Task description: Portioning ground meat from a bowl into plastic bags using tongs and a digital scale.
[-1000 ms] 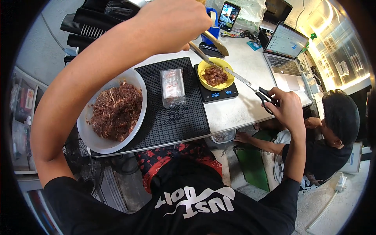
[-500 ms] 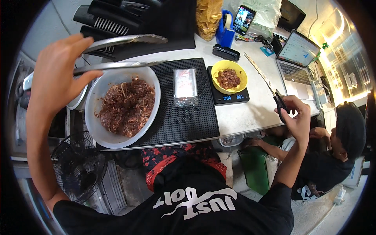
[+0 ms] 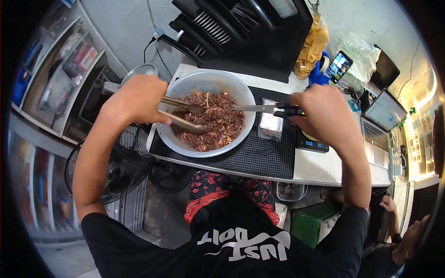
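Note:
My left hand [image 3: 136,101] is closed around metal tongs [image 3: 182,121]. Their two tips are apart, in the dark marinated meat [image 3: 211,116] that fills a large white bowl [image 3: 204,79]. In my right hand [image 3: 322,113] is a pair of scissors [image 3: 252,108] with black handles. The blades point left over the bowl's right rim, close to the meat. Just below the scissors, a stack of clear plastic bags [image 3: 271,126] lies on the black ribbed mat [image 3: 273,160]. My right hand hides most of the yellow bowl on the black digital scale [image 3: 313,145].
Black racks [image 3: 213,28] stand behind the bowl. A phone [image 3: 340,65] and an open laptop [image 3: 382,113] are at the right. Below the table's left end is a fan [image 3: 118,171]. Another person [image 3: 398,241] sits low at the right, beside a green box [image 3: 313,222].
My left hand has lowered the tongs into the meat. My right hand has brought the scissors left, over the bowl. The view has shifted left, and the seated person's arm is now raised.

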`<act>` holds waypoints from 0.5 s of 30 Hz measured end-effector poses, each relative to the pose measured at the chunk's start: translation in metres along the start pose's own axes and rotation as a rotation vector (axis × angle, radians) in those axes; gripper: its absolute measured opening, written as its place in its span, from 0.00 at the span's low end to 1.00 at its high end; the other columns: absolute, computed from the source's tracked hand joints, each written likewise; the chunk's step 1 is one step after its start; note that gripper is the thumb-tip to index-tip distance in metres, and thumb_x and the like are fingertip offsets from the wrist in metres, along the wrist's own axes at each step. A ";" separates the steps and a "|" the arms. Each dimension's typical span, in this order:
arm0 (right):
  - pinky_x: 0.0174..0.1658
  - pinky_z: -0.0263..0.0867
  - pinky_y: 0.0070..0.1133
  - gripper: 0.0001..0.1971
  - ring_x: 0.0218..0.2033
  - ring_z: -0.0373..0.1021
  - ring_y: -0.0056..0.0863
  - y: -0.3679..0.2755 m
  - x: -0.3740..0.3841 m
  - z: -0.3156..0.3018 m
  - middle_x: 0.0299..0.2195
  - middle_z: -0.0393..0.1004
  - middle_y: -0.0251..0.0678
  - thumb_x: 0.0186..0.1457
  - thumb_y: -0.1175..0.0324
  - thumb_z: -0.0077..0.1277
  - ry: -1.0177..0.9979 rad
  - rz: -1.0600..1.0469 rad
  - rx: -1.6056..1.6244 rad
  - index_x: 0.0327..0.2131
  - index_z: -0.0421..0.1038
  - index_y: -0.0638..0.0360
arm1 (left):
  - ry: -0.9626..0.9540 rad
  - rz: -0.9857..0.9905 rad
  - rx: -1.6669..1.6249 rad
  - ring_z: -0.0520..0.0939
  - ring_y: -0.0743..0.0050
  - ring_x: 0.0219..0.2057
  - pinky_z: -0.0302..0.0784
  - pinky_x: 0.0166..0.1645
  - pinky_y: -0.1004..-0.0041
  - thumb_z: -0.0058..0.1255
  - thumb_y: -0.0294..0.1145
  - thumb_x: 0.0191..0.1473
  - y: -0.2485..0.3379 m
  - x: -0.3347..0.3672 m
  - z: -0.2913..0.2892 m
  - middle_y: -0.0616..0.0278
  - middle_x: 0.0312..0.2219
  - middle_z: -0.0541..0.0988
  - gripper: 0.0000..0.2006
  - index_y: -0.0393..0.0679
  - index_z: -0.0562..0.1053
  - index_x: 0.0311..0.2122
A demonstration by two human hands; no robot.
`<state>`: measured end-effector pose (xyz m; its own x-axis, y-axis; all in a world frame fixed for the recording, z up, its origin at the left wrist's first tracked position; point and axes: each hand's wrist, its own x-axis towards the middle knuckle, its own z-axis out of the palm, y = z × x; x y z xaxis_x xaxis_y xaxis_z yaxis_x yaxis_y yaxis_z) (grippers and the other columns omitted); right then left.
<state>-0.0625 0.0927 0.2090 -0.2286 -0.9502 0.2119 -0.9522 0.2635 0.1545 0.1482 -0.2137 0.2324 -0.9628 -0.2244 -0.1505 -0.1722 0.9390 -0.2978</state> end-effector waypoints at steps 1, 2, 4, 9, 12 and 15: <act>0.34 0.76 0.34 0.06 0.29 0.80 0.43 -0.008 0.017 0.001 0.21 0.79 0.42 0.42 0.70 0.67 0.020 -0.072 -0.054 0.27 0.82 0.58 | -0.007 -0.007 -0.037 0.85 0.39 0.37 0.80 0.44 0.53 0.76 0.48 0.36 0.000 0.004 0.006 0.43 0.28 0.83 0.25 0.34 0.82 0.30; 0.34 0.77 0.34 0.06 0.30 0.81 0.42 -0.016 0.031 0.002 0.23 0.80 0.43 0.42 0.71 0.67 0.036 -0.111 -0.071 0.27 0.82 0.58 | -0.012 -0.011 -0.070 0.85 0.40 0.37 0.80 0.45 0.53 0.76 0.48 0.36 0.000 0.006 0.011 0.43 0.28 0.82 0.25 0.35 0.82 0.31; 0.35 0.78 0.33 0.04 0.31 0.82 0.42 -0.030 0.060 0.008 0.26 0.82 0.45 0.43 0.72 0.65 -0.026 -0.164 -0.083 0.27 0.83 0.58 | -0.013 -0.023 -0.080 0.85 0.40 0.37 0.80 0.45 0.53 0.76 0.48 0.35 0.001 0.006 0.021 0.43 0.28 0.82 0.25 0.35 0.82 0.31; 0.39 0.79 0.35 0.05 0.33 0.82 0.45 -0.054 0.101 0.037 0.29 0.83 0.49 0.44 0.74 0.64 -0.194 -0.271 0.004 0.28 0.83 0.61 | 0.050 -0.101 -0.115 0.86 0.42 0.37 0.82 0.46 0.55 0.77 0.46 0.38 0.017 -0.016 0.043 0.43 0.30 0.84 0.25 0.33 0.81 0.32; 0.40 0.78 0.35 0.06 0.36 0.82 0.45 -0.042 0.090 0.044 0.31 0.83 0.48 0.45 0.74 0.63 -0.165 -0.314 0.111 0.30 0.83 0.62 | 0.112 -0.182 -0.200 0.85 0.43 0.37 0.80 0.45 0.55 0.78 0.47 0.36 0.026 -0.028 0.049 0.44 0.31 0.83 0.28 0.32 0.82 0.35; 0.41 0.76 0.35 0.08 0.39 0.79 0.43 -0.025 0.048 0.046 0.33 0.81 0.42 0.47 0.72 0.64 0.218 -0.321 0.358 0.33 0.81 0.60 | 0.215 -0.192 -0.215 0.85 0.43 0.36 0.79 0.43 0.55 0.77 0.48 0.36 0.030 -0.037 0.052 0.45 0.31 0.82 0.30 0.32 0.82 0.38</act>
<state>-0.0593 0.0329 0.1712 0.0972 -0.9069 0.4101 -0.9857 -0.1447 -0.0862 0.1898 -0.1902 0.1802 -0.9266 -0.3634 0.0972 -0.3720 0.9235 -0.0933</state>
